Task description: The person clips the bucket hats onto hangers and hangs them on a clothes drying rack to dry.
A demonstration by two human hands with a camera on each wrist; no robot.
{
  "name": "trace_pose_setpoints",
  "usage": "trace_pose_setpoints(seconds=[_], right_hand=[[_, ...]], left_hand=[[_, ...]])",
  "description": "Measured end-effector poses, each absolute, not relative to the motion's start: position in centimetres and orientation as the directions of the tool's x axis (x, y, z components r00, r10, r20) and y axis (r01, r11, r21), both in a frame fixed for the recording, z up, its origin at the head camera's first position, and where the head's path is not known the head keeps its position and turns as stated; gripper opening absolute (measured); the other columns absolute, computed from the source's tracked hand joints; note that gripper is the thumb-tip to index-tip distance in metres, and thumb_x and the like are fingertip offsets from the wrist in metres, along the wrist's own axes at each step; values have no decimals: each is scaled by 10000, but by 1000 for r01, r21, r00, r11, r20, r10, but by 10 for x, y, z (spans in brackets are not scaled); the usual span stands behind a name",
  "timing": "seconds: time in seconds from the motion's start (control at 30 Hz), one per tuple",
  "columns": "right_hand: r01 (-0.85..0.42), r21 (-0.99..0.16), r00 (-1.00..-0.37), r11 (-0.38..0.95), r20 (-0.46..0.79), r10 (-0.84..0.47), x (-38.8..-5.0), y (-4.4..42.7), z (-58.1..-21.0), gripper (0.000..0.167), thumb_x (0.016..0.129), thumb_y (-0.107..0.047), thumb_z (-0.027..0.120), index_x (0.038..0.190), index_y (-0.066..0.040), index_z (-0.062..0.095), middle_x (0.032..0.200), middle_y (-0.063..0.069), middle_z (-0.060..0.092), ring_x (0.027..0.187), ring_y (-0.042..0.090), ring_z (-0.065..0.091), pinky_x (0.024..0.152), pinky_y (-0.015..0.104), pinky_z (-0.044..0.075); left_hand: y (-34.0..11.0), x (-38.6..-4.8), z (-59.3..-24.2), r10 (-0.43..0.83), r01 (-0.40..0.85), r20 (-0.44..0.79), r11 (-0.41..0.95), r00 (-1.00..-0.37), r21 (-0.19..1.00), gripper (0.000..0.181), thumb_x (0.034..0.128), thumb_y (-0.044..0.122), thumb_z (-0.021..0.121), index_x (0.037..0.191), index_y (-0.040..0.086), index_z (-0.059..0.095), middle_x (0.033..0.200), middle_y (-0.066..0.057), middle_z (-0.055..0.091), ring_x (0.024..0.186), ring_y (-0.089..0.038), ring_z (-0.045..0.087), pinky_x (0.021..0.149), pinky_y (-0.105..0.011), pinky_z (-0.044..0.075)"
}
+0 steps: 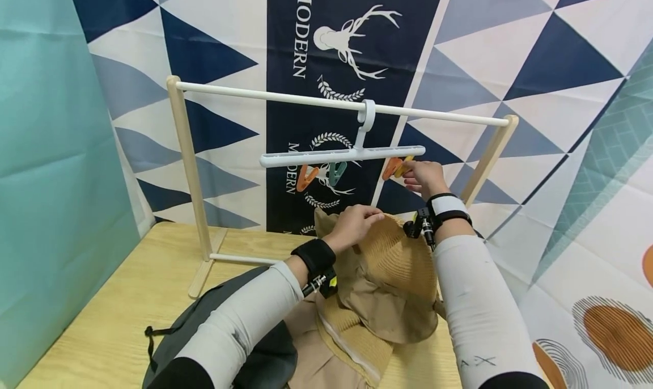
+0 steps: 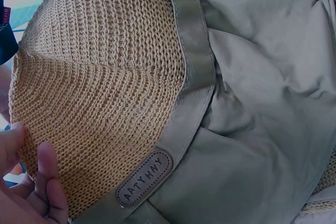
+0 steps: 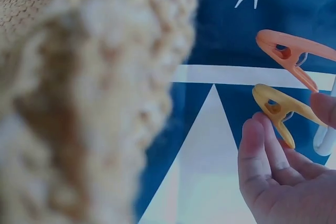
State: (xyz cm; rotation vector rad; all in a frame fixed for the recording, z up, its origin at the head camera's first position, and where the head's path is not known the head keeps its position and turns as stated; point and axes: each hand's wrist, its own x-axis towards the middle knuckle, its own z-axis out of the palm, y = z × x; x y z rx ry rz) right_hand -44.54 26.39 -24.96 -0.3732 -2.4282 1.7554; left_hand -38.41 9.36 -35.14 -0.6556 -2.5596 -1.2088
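A pale blue hanger (image 1: 342,155) hooks over the white rail, with an orange clip (image 1: 307,177) and a green clip (image 1: 336,173) hanging under its bar. Near its right end hang another orange clip (image 3: 294,51) and a yellow clip (image 3: 286,106). My right hand (image 1: 424,179) pinches the yellow clip between thumb and fingers. Below the hanger, my left hand (image 1: 354,224) grips the edge of a straw sun hat (image 1: 403,258). The hat has a woven crown, an olive band and fabric, and a label patch (image 2: 145,178). It hangs tilted in front of the rack.
A wooden rack with a white rail (image 1: 255,94) stands on the light wooden table (image 1: 102,315). More beige fabric and woven straw (image 1: 352,332) lie under the hat. A dark grey cloth item (image 1: 204,321) with a black strap lies at front left. Patterned cloth hangs behind.
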Motion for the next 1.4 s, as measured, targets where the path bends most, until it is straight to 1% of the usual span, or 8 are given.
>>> trace_pose_setpoints(seconds=[0.23,0.4,0.5,0.63,0.83,0.93,1.17,1.4], right_hand=[[132,-958,-950,255,-49,309,-437,267,-246,581,954,-436,568,1348,-14,496,867,4,576,695,99,625,725,235,571],[100,-943,-944,316,11,330,-437,265,-246,432,938,-420,606,1116,-27,599,661,-48,620,589,80,645,617,215,560],[92,-921,-945,378,39,326,-432,269,-247,385,928,-404,627,1049,-38,621,600,-70,614,566,73,646,565,203,543],[75,-890,-947,449,78,312,-425,274,-244,398,918,-389,642,1057,-17,644,602,-65,613,536,60,625,547,198,536],[28,-814,-956,581,147,252,-408,274,-242,446,900,-378,680,1093,25,678,670,-64,639,496,17,584,532,184,510],[18,-806,-959,592,154,239,-400,273,-243,460,891,-368,698,1108,38,692,756,-24,669,499,15,593,526,185,509],[-69,-807,-965,586,204,167,-390,274,-249,425,885,-351,716,1091,21,708,754,-47,680,570,18,627,596,253,567],[-28,-842,-979,538,132,157,-380,273,-256,447,868,-332,741,1135,21,678,761,-57,659,618,38,639,611,245,574]], left_hand=[[95,-384,-350,314,503,394,561,-864,657,270,982,341,563,1089,184,756,1079,16,740,785,-76,591,680,-176,421],[92,-385,-351,298,502,405,559,-864,659,263,981,340,566,1057,181,761,1018,16,744,714,-60,550,642,-168,407],[93,-381,-352,296,480,378,542,-877,690,258,986,331,563,1046,171,756,959,1,736,638,-49,588,592,-165,427],[93,-378,-350,302,438,322,514,-897,738,257,1010,304,530,1052,139,722,845,-47,677,549,-75,635,502,-175,425],[97,-374,-345,300,420,303,508,-904,752,265,1027,275,505,1098,100,690,873,-68,671,621,-140,693,520,-176,413],[98,-371,-345,284,414,306,516,-909,750,248,1018,279,524,1075,105,692,815,-52,672,584,-108,666,516,-177,413],[96,-370,-342,259,437,353,503,-899,745,271,917,401,648,1018,172,754,716,-31,706,515,-66,573,500,-180,389],[96,-369,-341,233,439,374,545,-898,714,309,910,465,633,972,196,774,551,20,618,475,-70,545,478,-197,345]])
